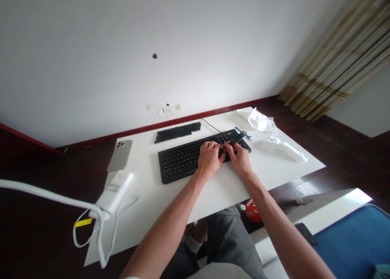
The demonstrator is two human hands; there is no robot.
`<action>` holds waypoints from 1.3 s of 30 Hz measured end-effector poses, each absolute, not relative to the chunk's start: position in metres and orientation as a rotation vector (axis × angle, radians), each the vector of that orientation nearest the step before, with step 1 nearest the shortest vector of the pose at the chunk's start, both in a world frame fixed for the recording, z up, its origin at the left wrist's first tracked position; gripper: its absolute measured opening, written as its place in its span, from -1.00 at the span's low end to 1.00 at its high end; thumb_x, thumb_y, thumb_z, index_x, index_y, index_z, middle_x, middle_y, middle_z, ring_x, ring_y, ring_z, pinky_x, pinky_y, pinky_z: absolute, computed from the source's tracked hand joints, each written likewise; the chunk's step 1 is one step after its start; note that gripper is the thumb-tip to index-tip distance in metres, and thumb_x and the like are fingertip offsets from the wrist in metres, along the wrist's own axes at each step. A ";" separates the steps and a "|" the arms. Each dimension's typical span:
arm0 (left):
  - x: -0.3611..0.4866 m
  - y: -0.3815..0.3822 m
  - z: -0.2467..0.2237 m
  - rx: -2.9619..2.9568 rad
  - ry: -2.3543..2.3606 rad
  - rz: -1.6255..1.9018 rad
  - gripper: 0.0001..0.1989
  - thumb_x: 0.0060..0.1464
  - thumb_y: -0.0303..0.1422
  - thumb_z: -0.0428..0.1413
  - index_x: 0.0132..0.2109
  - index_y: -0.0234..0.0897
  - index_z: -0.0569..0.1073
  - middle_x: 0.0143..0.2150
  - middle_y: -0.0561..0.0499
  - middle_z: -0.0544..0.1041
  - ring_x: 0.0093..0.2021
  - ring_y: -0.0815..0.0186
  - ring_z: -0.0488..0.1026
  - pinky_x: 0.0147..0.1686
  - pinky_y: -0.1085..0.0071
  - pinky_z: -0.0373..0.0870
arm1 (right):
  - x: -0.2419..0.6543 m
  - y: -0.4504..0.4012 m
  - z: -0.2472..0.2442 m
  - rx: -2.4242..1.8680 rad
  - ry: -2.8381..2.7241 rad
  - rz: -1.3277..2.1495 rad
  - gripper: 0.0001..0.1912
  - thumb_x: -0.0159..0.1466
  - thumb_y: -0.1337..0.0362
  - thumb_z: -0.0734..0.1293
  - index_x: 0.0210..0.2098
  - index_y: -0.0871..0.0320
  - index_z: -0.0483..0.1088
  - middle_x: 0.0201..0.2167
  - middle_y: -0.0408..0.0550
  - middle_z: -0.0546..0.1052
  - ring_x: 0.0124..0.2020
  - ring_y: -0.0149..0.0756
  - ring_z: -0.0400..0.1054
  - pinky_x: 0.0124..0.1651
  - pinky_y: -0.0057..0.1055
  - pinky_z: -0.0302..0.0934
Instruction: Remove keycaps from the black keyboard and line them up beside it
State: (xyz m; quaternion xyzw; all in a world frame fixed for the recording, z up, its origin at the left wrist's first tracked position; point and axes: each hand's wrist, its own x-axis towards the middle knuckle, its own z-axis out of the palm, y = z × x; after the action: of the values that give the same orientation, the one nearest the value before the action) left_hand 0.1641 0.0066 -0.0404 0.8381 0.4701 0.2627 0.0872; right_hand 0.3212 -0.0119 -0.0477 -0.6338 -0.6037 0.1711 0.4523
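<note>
Quietly, a slim dark tool (238, 138) is slanting far-rightward over the right half of the keyboard (179, 161), lying nearer the right hand (240, 159) than the left hand (210, 157), both curling their fingers, though which is gripping it I can't tell.

"What's carrying everything?"

"A white table (152, 210). A black keyboard (179, 161) lies across its middle, at a slant."

"And beyond that?"

"Black keycaps (178, 131), set out in jagged-ended rows, with a thin black cable (211, 125) to their right."

"The left end?"

"A smartphone (120, 159), camera side up, and near it a white labelled device (115, 189)."

"The right?"

"Two pieces of crumpled white wrapping, one farther back (260, 120), one nearer (284, 148); a blue tool (247, 136) just beside the keyboard."
</note>
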 end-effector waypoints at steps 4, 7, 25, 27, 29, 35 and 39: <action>0.167 0.007 -0.039 2.495 1.463 0.773 -0.82 0.33 -0.22 0.14 -0.01 -0.17 0.50 -0.02 -0.07 0.51 0.05 0.10 0.37 0.04 0.17 0.33 | 0.319 -0.010 -0.047 -1.585 -1.473 0.390 -0.59 0.41 -0.03 0.25 -0.20 0.15 0.56 -0.39 -0.01 0.63 -0.40 -0.20 0.43 -0.27 -0.35 0.24; 0.169 0.007 -0.039 2.492 1.479 0.766 -0.82 0.32 -0.21 0.15 -0.03 -0.17 0.51 -0.02 -0.07 0.51 0.05 0.10 0.36 0.03 0.17 0.32 | 0.316 -0.005 -0.047 -1.606 -1.438 0.376 -0.60 0.41 -0.03 0.25 -0.26 0.14 0.53 -0.42 -0.02 0.62 -0.42 -0.21 0.42 -0.30 -0.35 0.22; 0.170 0.006 -0.035 2.498 1.518 0.773 -0.73 0.37 -0.14 0.08 0.05 -0.19 0.46 -0.03 -0.11 0.50 0.03 0.07 0.37 0.04 0.14 0.31 | 0.313 -0.006 -0.038 -1.502 -1.553 0.448 -0.57 0.42 -0.04 0.23 -0.14 0.17 0.54 -0.37 0.00 0.60 -0.39 -0.19 0.40 -0.27 -0.33 0.25; 0.170 0.006 -0.036 2.490 1.526 0.776 -0.74 0.36 -0.14 0.09 0.01 -0.20 0.47 -0.04 -0.12 0.49 0.02 0.07 0.37 0.04 0.13 0.32 | 0.312 -0.007 -0.037 -1.533 -1.556 0.416 -0.59 0.40 -0.03 0.24 -0.16 0.17 0.53 -0.39 -0.01 0.58 -0.41 -0.22 0.36 -0.28 -0.33 0.23; 0.171 0.006 -0.037 2.486 1.529 0.770 -0.77 0.34 -0.16 0.12 -0.01 -0.20 0.48 -0.05 -0.12 0.49 0.02 0.07 0.37 0.04 0.13 0.32 | 0.314 -0.008 -0.038 -1.545 -1.579 0.392 -0.62 0.39 -0.02 0.26 -0.21 0.16 0.52 -0.41 -0.04 0.55 -0.42 -0.24 0.33 -0.29 -0.34 0.22; 0.169 0.007 -0.040 2.490 1.514 0.766 -0.77 0.28 -0.21 0.21 -0.01 -0.20 0.47 -0.04 -0.11 0.48 0.03 0.07 0.36 0.05 0.13 0.33 | 0.324 -0.010 -0.040 -1.512 -1.722 0.262 -0.78 0.28 0.08 0.38 -0.28 0.12 0.49 -0.36 -0.03 0.56 -0.28 -0.15 0.39 -0.15 -0.28 0.26; 0.168 0.007 -0.039 2.494 1.498 0.775 -0.77 0.30 -0.20 0.17 0.00 -0.21 0.47 -0.02 -0.11 0.48 0.04 0.08 0.36 0.05 0.14 0.33 | 0.327 -0.008 -0.029 -1.558 -1.868 0.284 -0.80 0.28 0.18 0.35 -0.45 0.10 0.41 -0.42 -0.05 0.53 -0.33 -0.19 0.39 -0.21 -0.31 0.23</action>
State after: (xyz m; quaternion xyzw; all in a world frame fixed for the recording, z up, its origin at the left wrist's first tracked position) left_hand 0.1684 0.0070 -0.0395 0.8264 0.4966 0.2570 0.0654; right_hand 0.3269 -0.0084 -0.0294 -0.5984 -0.7175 0.1091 0.3394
